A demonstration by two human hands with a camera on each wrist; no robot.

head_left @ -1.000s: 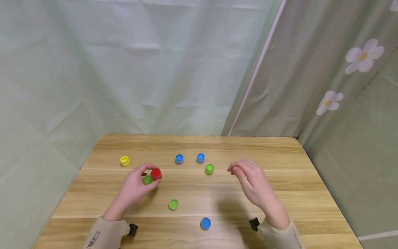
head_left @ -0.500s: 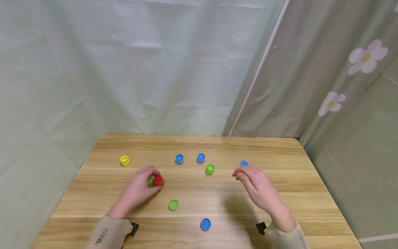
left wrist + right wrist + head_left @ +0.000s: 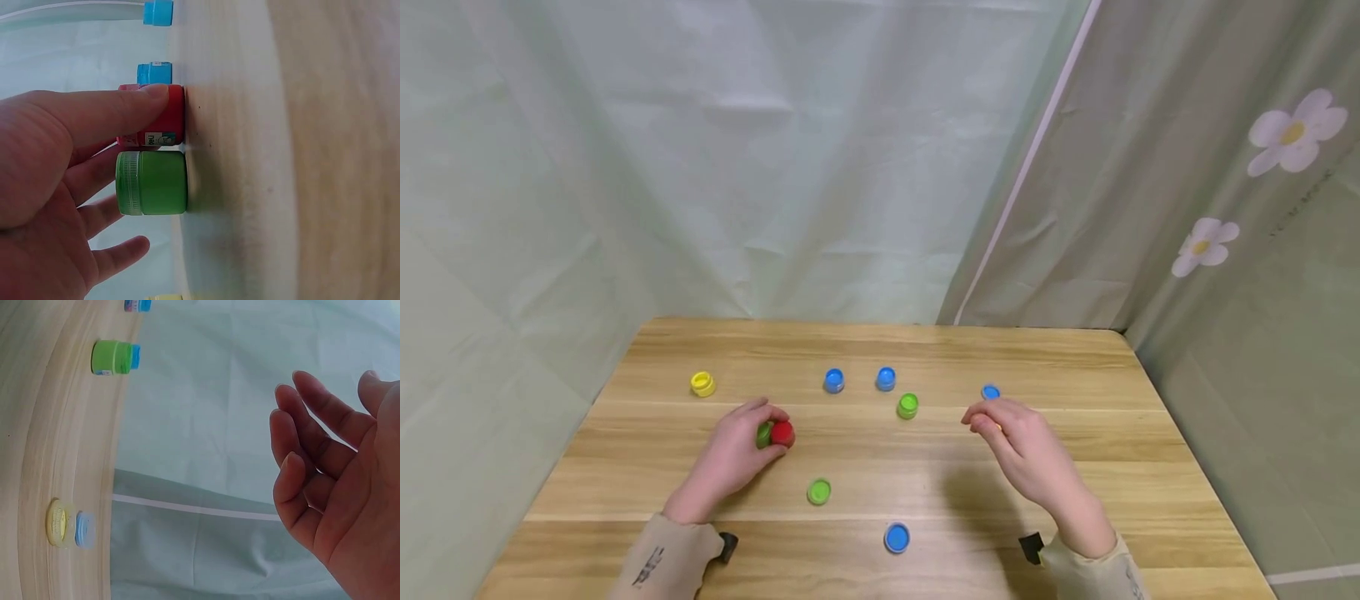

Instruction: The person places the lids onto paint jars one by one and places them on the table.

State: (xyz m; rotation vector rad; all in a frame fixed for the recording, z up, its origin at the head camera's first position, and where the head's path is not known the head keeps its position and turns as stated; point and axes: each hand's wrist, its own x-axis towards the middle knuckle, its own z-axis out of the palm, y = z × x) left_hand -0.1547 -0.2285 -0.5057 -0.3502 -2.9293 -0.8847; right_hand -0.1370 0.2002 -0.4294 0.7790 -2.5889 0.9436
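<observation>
My left hand [image 3: 730, 454] grips a small red paint jar [image 3: 782, 434] between thumb and fingers. In the left wrist view the jar's base is right at the tabletop. A green paint jar [image 3: 156, 183] with a ribbed rim stands close beside it, between the red jar and my palm. My right hand [image 3: 1030, 457] hovers over the right part of the table, fingers loosely bent, nothing held in the right wrist view. Beyond its fingertips lies a blue lid [image 3: 991, 392], and a yellow lid [image 3: 57, 522] lies near that one, mostly hidden by the hand in the head view.
Two blue jars [image 3: 834, 381] and a green jar [image 3: 907, 406] stand at mid-back. An open yellow jar [image 3: 703, 383] is at the back left. Nearer the front lie a green lid [image 3: 819, 492] and a blue lid [image 3: 897, 537]. A curtain [image 3: 820, 167] hangs behind the table.
My left hand has brought the red jar down and slightly right, beside the green jar. The right hand has shifted a little right, and the blue lid beyond it has come into view.
</observation>
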